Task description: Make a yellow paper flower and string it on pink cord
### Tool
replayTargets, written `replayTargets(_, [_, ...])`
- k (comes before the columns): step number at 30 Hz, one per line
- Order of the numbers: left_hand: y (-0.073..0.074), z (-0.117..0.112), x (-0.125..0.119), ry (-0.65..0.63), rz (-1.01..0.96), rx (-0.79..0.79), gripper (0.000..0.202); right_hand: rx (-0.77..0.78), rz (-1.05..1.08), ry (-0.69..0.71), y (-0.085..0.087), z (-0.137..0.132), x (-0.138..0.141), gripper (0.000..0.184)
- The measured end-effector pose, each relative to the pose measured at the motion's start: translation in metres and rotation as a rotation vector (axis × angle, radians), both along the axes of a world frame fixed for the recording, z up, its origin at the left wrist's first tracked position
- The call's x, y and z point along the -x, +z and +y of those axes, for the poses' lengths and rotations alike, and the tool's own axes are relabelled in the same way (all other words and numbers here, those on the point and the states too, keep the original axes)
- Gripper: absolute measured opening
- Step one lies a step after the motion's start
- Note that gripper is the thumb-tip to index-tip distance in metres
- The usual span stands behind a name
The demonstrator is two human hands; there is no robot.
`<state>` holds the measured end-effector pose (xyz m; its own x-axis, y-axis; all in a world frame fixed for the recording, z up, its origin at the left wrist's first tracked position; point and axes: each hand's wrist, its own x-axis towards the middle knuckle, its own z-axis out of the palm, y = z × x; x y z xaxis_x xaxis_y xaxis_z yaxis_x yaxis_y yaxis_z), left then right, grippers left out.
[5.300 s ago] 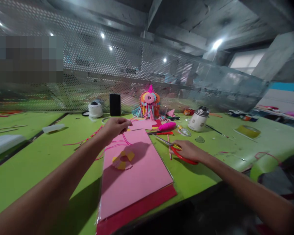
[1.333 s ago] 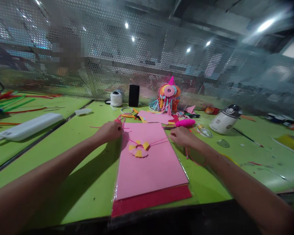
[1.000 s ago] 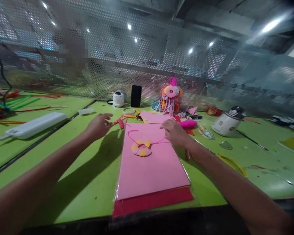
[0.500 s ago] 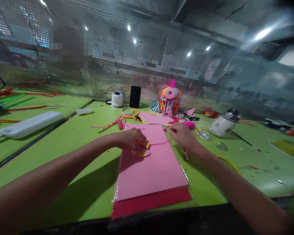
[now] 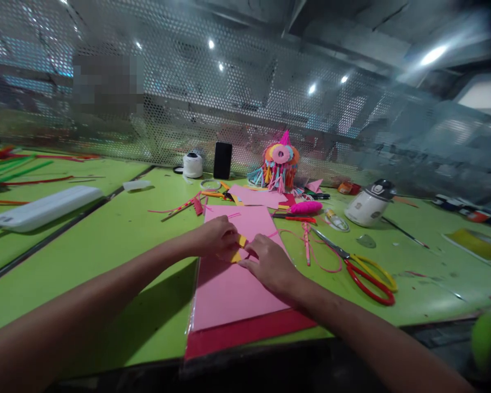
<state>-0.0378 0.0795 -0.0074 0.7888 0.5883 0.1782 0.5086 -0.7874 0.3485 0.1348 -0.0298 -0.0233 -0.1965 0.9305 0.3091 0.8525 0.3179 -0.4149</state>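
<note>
My left hand [image 5: 221, 237] is closed around a yellow paper piece [image 5: 238, 240], held just above a stack of pink paper [image 5: 229, 300]. My right hand [image 5: 268, 262] touches the right side of that piece, thumb and fingers pinched at a pink string [image 5: 273, 234]. The fingertips partly hide the exact grip. From behind the right hand the string runs right and loops on the green table. Beneath the pink sheets lies red paper [image 5: 245, 338] in a clear sleeve.
Scissors [image 5: 347, 256] with red and yellow handles lie right of my right hand. Behind the paper are a magenta yarn bundle [image 5: 306, 208], a tasselled paper ornament [image 5: 281, 161], a phone [image 5: 222, 160] and a white spool [image 5: 192, 165]. A white power strip [image 5: 49, 207] lies left, a white container [image 5: 368, 204] right.
My right hand has come left and down from beyond the paper's right edge to the yellow piece. The scissors and string loop now show. My left hand keeps its hold.
</note>
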Motion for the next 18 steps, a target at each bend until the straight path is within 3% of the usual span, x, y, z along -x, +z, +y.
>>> replayTargets(4, [-0.003, -0.007, 0.003, 0.082, 0.015, 0.004, 0.028, 0.025, 0.151, 0.033, 0.000, -0.003, -0.001, 0.020])
replayTargets(7, [-0.003, -0.012, 0.004, 0.158, -0.019, 0.027, 0.026, 0.135, 0.308, 0.055, 0.003, -0.004, -0.002, 0.022])
replayTargets(18, [0.004, -0.023, 0.002, 0.357, -0.256, 0.271, 0.027, 0.479, 1.084, 0.072, 0.006, -0.007, 0.005, 0.038])
